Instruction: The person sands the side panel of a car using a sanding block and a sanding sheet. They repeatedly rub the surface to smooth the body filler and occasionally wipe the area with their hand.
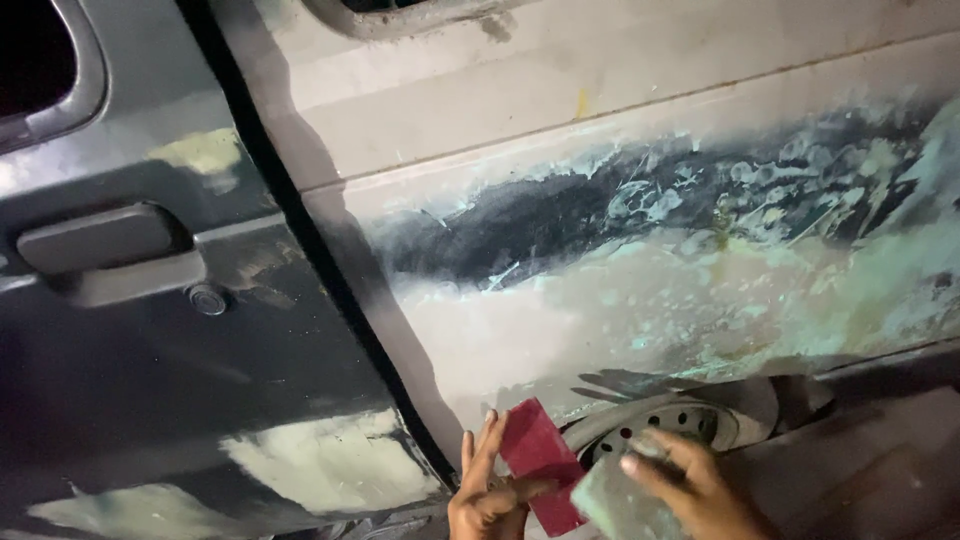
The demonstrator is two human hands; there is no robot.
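Note:
My left hand [487,490] holds a flat dark red rectangular pad [540,462] between thumb and fingers at the bottom of the head view. Beside it, my right hand [690,485] grips a grey-green block smeared with filler [618,505]. The block's edge meets the lower end of the red pad. Both hands sit just below a car body panel [640,260] coated with pale filler and dark sanded streaks.
A dark car door [150,330] with a handle [105,250] and round lock [208,298] fills the left, with pale filler patches [320,465] low down. A wheel with a steel rim [670,425] sits in the arch behind my hands.

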